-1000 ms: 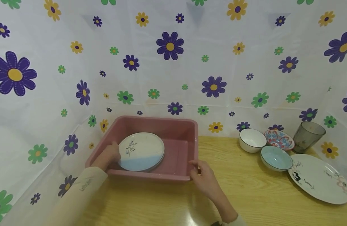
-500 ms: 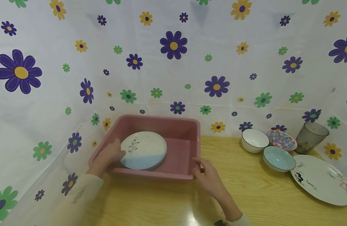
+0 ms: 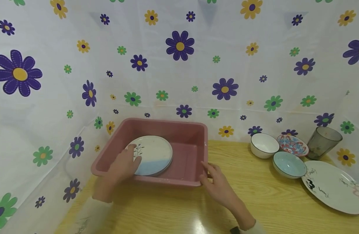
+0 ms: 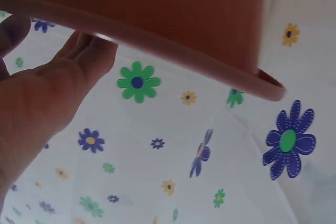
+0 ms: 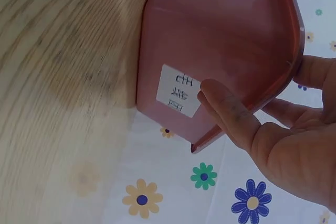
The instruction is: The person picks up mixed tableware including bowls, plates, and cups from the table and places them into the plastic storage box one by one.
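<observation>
A pink plastic tub stands on the wooden table against the flowered sheet. A white and pale blue plate with a twig drawing leans in its left half. My left hand reaches over the front rim, and its straight fingers rest on the plate's lower left edge. In the left wrist view the left hand lies under the tub's rim. My right hand holds the tub's front right corner. The right wrist view shows its thumb on the outer wall near a white label, fingers behind the rim.
To the right stand a white bowl, a red and blue patterned dish, a pale blue bowl, a grey tumbler and a large white plate. The flowered sheet walls off the back and left.
My left hand has slid from the plate's left edge toward me, and now lies over the front rim on the plate. The right hand has stayed at the tub's corner.
</observation>
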`<state>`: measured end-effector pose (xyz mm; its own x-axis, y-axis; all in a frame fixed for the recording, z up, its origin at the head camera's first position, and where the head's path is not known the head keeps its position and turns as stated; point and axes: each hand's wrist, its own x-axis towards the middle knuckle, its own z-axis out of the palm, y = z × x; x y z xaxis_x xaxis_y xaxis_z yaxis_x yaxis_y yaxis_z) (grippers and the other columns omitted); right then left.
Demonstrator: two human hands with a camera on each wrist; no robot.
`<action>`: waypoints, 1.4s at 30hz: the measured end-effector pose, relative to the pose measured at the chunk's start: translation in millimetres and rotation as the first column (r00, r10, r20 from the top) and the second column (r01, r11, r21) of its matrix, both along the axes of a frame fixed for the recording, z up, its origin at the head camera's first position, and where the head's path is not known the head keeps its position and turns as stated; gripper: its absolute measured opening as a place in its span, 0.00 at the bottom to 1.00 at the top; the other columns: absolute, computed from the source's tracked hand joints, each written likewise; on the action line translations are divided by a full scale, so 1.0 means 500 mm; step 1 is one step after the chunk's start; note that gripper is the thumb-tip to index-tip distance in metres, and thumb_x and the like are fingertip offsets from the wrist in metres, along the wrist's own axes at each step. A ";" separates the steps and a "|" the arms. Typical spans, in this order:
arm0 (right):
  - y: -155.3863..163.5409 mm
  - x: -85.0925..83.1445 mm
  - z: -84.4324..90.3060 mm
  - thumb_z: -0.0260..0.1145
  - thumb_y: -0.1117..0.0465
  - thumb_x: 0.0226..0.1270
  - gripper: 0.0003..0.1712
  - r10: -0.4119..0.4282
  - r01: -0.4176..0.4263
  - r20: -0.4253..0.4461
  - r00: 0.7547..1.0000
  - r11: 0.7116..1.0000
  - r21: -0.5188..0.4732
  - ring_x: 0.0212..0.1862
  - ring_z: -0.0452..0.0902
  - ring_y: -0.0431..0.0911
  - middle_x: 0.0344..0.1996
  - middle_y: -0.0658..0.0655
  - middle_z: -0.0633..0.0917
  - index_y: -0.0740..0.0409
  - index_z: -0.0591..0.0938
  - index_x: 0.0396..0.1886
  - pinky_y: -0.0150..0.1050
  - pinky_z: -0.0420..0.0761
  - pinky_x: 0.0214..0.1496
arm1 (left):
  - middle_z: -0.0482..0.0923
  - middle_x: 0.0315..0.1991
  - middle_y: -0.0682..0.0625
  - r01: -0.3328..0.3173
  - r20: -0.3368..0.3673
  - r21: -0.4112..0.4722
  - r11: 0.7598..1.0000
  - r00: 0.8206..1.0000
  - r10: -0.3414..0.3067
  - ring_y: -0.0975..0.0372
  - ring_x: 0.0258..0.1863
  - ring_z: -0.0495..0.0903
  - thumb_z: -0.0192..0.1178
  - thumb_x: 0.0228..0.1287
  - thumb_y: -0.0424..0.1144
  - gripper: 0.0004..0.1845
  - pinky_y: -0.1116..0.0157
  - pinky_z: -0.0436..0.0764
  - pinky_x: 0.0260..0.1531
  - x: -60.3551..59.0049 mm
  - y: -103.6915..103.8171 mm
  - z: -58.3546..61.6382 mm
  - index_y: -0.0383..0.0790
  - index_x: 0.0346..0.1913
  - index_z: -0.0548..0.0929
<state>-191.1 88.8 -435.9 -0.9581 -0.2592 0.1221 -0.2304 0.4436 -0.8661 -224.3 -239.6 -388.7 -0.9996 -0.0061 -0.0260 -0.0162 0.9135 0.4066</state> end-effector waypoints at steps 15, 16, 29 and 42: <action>0.046 0.003 0.007 0.59 0.47 0.74 0.39 0.010 -0.006 -0.024 1.000 0.988 0.153 0.71 0.61 0.65 0.73 0.69 0.59 0.60 0.61 0.76 0.64 0.66 0.68 | 0.72 0.56 0.27 0.101 -0.288 0.037 0.994 0.954 -0.087 0.32 0.56 0.71 0.55 0.70 0.39 0.26 0.37 0.73 0.53 0.064 0.158 -0.018 0.28 0.66 0.68; 0.048 0.004 0.007 0.60 0.46 0.74 0.39 0.012 -0.008 -0.026 1.000 0.988 0.153 0.71 0.61 0.65 0.73 0.69 0.60 0.60 0.62 0.76 0.64 0.65 0.68 | 0.73 0.55 0.27 0.114 -0.305 0.032 0.993 0.947 -0.099 0.32 0.55 0.72 0.56 0.70 0.38 0.26 0.38 0.74 0.52 0.066 0.167 -0.020 0.28 0.66 0.69; 0.090 -0.008 0.022 0.61 0.58 0.72 0.33 -0.027 0.035 -0.053 0.998 0.987 0.157 0.71 0.61 0.64 0.70 0.69 0.63 0.64 0.64 0.73 0.62 0.64 0.70 | 0.74 0.53 0.30 0.188 -0.329 0.059 0.980 0.931 -0.159 0.36 0.54 0.74 0.56 0.69 0.36 0.24 0.40 0.75 0.53 0.067 0.236 -0.026 0.29 0.64 0.71; 0.180 -0.028 0.037 0.55 0.58 0.76 0.32 -0.138 0.144 -0.048 0.989 0.970 0.193 0.70 0.58 0.70 0.71 0.74 0.57 0.68 0.60 0.73 0.67 0.64 0.67 | 0.72 0.59 0.33 0.216 -0.265 0.217 0.952 0.952 -0.155 0.41 0.61 0.71 0.55 0.72 0.38 0.24 0.43 0.72 0.61 0.068 0.291 0.006 0.31 0.66 0.70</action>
